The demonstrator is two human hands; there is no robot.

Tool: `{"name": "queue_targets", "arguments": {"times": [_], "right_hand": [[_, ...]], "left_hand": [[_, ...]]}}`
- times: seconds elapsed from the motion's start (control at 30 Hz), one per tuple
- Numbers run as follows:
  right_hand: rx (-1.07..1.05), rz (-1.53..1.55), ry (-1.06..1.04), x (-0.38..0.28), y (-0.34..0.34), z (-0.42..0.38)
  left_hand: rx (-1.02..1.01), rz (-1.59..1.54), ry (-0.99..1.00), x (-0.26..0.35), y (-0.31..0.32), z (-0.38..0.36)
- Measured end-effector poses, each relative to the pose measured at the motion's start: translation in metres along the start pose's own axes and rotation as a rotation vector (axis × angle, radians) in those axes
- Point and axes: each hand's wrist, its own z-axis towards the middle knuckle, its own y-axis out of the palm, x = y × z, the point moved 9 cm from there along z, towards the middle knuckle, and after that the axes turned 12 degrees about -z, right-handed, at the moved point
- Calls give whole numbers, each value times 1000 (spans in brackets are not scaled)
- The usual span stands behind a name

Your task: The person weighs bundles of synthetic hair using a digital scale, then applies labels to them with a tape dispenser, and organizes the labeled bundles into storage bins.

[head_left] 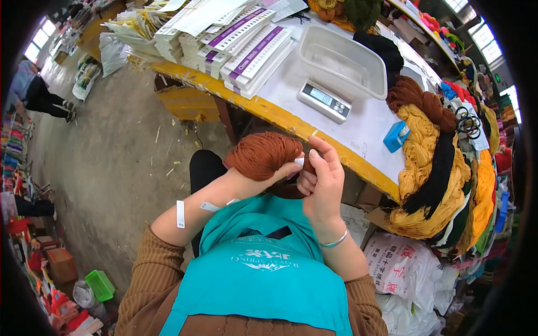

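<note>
Left hand (263, 178) gripping rust-brown yarn skein (263, 154), right hand (320, 182) pinching small white label (300, 162) against it, hands touching, scale (325, 101) on table (358, 131) beyond.

A tub (342, 61) sits on the scale (325, 101), cards (246, 50) left of it.
</note>
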Motion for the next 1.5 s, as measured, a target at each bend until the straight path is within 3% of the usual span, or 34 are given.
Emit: {"name": "queue_targets", "arguments": {"times": [0.03, 0.07, 0.13, 0.17, 0.23, 0.27, 0.4, 0.47, 0.63, 0.7, 0.9, 0.97, 1.1, 1.27, 1.4, 1.43, 1.5], "right_hand": [[0, -1, 2, -4, -6, 3], [-98, -62, 51, -4, -3, 5], [-240, -139, 136, -4, 1, 6], [-242, -141, 144, -6, -5, 9], [-559, -145, 172, -4, 8, 7], [-559, -256, 174, -7, 10, 7], [-676, -592, -40, -17, 18, 4], [-677, -805, -376, -31, 27, -2], [-637, -754, -551, -27, 18, 0], [-497, -516, -450, -22, 5, 6], [-217, -140, -218, -7, -6, 1], [-161, -138, -230, -5, -5, -2], [-51, -128, -254, -8, -3, -5], [-131, -346, -302, -17, 1, -5], [-172, -576, -318, -20, -24, 9], [-104, -583, -278, -27, -42, 17], [229, -702, -349, -50, -116, 36]], "left_hand": [[-45, 75, 13, 1, 0, 3], [4, 180, 191, 11, -4, 4], [-190, -285, -424, -14, 2, 1], [-202, -401, -417, -20, 5, 1], [-249, -558, -535, -27, 6, -2], [-232, -756, -647, -33, 11, -8], [-223, -997, -816, -45, 24, -22], [-225, -1009, -836, -48, 26, -25], [-162, -996, -800, -39, 30, -25], [-101, -703, -562, -28, 17, -14], [30, -596, -501, -12, 14, -13], [83, -598, -395, -13, 13, -12], [147, -704, -376, -16, 16, -14], [168, -666, -516, -21, 14, -16], [197, -848, -614, -38, 19, -18], [222, -865, -626, -40, 18, -18], [274, -894, -649, -45, 15, -20]]}}
